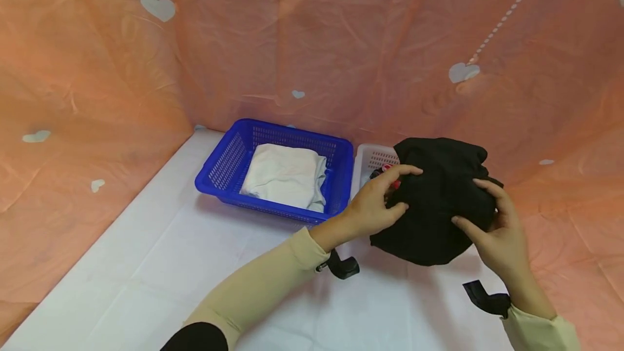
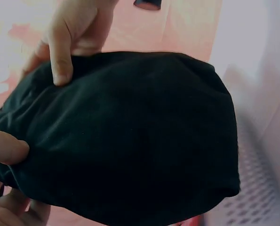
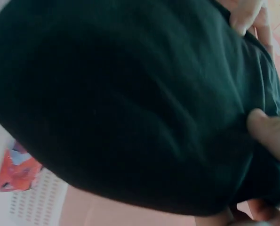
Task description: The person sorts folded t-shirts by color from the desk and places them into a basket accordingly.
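Observation:
A black cloth (image 1: 434, 215), folded or bunched, is held up over the right side of the table. My left hand (image 1: 372, 207) grips its left part, thumb and fingers spread apart on it. At the right edge my right hand (image 1: 504, 237) holds it with the thumb on the near face. Both wrist views show thumbs on top of the black cloth (image 2: 144, 136) and fingers partly hidden beneath. Behind the cloth stands a white basket (image 1: 363, 158), mostly covered from view, with a red packet (image 3: 20, 169) visible in it.
Left of the white basket is a blue basket (image 1: 226, 161) with perforated walls. A folded white cloth (image 1: 283, 177) lies in it, with a light grey-blue cloth (image 1: 320, 183) at its right edge. An orange curtain (image 1: 331, 47) with hearts hangs behind the white table (image 1: 161, 242).

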### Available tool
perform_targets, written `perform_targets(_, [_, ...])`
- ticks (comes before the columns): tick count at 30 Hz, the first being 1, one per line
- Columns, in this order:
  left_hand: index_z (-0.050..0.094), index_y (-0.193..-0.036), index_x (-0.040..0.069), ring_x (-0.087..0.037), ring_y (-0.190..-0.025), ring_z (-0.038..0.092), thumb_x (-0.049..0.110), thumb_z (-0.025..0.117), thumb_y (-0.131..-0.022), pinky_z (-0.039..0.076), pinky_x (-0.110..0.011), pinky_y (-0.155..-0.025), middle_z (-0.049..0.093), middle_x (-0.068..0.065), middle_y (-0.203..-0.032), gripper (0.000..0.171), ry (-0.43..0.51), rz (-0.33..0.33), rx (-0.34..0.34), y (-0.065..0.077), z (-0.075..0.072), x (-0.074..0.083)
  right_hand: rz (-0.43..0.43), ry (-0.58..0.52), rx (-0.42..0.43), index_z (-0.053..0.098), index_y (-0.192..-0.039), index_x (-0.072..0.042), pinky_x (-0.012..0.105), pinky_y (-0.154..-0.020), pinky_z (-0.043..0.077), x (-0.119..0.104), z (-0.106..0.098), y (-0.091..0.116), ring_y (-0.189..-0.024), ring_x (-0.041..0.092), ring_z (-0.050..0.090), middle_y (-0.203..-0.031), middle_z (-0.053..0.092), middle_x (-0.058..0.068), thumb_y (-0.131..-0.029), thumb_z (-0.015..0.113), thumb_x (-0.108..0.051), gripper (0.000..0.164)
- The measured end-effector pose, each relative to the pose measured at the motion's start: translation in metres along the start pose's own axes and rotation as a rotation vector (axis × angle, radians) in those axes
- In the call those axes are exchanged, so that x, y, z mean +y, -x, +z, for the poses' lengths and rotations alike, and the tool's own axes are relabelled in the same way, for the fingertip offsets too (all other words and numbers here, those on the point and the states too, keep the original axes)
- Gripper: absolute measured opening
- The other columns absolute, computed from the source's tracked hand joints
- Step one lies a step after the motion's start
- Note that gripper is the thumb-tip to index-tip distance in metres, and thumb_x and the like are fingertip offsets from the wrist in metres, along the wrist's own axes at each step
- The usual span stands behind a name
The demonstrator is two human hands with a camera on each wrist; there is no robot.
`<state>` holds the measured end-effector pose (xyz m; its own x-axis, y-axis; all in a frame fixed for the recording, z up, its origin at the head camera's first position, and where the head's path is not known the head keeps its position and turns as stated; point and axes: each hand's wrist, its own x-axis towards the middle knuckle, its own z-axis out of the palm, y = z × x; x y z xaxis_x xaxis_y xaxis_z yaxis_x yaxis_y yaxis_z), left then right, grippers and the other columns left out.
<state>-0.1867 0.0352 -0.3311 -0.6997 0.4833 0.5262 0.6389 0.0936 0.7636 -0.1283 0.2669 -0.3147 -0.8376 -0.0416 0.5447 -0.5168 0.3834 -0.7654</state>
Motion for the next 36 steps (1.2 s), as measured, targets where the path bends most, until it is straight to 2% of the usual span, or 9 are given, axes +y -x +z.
perform_targets(5, [0.046,-0.136,0.011,-0.015,-0.095,0.056,-0.005,0.064,-0.084,0.044,-0.014,-0.088,0.056,-0.007,-0.133,0.056,-0.096,0.119,0.037,-0.025,-0.008,0.003,-0.047,-0.049,0.133,0.045,-0.134,0.006,0.01,-0.083,0.048,-0.002,0.004,-0.017,-0.105,0.006,0.061,-0.127,0.054,0.0,-0.067,0.063,0.03,0.074])
perform_targets(10, [0.046,-0.136,0.013,-0.013,-0.073,0.055,-0.004,0.063,-0.086,0.043,-0.013,-0.068,0.054,-0.006,-0.135,0.056,-0.113,0.114,0.086,-0.042,-0.012,0.0,-0.081,0.072,0.254,0.051,-0.13,0.005,0.01,-0.083,0.048,0.002,0.01,-0.034,-0.105,0.009,0.059,-0.123,0.057,-0.004,-0.066,0.067,0.026,0.069])
perform_targets(15, [0.047,-0.136,0.014,-0.015,-0.085,0.055,-0.004,0.064,-0.085,0.042,-0.014,-0.067,0.057,-0.009,-0.132,0.056,-0.081,0.046,0.142,-0.051,-0.006,-0.019,-0.088,0.173,0.279,0.055,-0.129,0.001,0.009,-0.08,0.046,0.018,0.016,-0.047,-0.106,0.006,0.056,-0.121,0.055,-0.015,-0.068,0.072,0.019,0.065])
perform_targets(18, [0.047,-0.136,0.016,-0.015,-0.089,0.056,-0.003,0.065,-0.085,0.042,-0.015,-0.071,0.057,-0.008,-0.133,0.057,-0.076,-0.03,0.159,-0.051,0.002,-0.036,-0.028,0.213,0.254,0.056,-0.131,-0.005,0.006,-0.077,0.045,0.032,0.019,-0.049,-0.104,0.001,0.055,-0.122,0.053,-0.016,-0.071,0.074,0.015,0.066])
perform_targets(22, [0.047,-0.138,0.02,-0.014,-0.103,0.057,0.001,0.068,-0.086,0.045,-0.018,-0.083,0.052,-0.005,-0.141,0.06,-0.068,-0.142,0.154,-0.044,0.013,-0.055,0.099,0.238,0.214,0.055,-0.133,-0.012,0.006,-0.069,0.047,0.051,0.022,-0.046,-0.091,-0.004,0.057,-0.126,0.055,-0.006,-0.073,0.074,0.012,0.068])
perform_targets(25, [0.046,-0.139,0.021,-0.017,-0.096,0.058,0.001,0.068,-0.086,0.047,-0.022,-0.077,0.051,-0.005,-0.143,0.061,-0.031,-0.202,0.143,-0.039,0.02,-0.064,0.169,0.265,0.199,0.056,-0.133,-0.015,0.005,-0.065,0.047,0.061,0.023,-0.044,-0.085,-0.005,0.056,-0.129,0.054,-0.002,-0.072,0.076,0.011,0.069])
perform_targets(29, [0.045,-0.139,0.022,-0.019,-0.095,0.057,0.002,0.068,-0.086,0.048,-0.024,-0.077,0.055,-0.008,-0.135,0.061,-0.016,-0.249,0.139,-0.036,0.029,-0.073,0.234,0.262,0.171,0.054,-0.136,-0.015,0.005,-0.067,0.046,0.073,0.022,-0.041,-0.085,-0.005,0.055,-0.132,0.051,-0.003,-0.074,0.075,0.009,0.07])
perform_targets(31, [0.046,-0.139,0.022,-0.017,-0.107,0.056,0.002,0.068,-0.086,0.048,-0.024,-0.087,0.056,-0.008,-0.132,0.062,-0.012,-0.273,0.143,-0.035,0.032,-0.077,0.258,0.259,0.156,0.052,-0.137,-0.015,0.005,-0.068,0.046,0.078,0.021,-0.039,-0.086,-0.006,0.054,-0.135,0.05,-0.001,-0.075,0.075,0.009,0.07])
perform_targets(36, [0.045,-0.14,0.021,-0.021,-0.114,0.055,0.001,0.067,-0.086,0.047,-0.027,-0.092,0.055,-0.009,-0.133,0.062,0.017,-0.34,0.146,-0.033,0.04,-0.085,0.279,0.251,0.115,0.049,-0.14,-0.014,0.005,-0.07,0.046,0.09,0.022,-0.036,-0.087,-0.006,0.053,-0.14,0.047,0.008,-0.078,0.073,0.007,0.07])
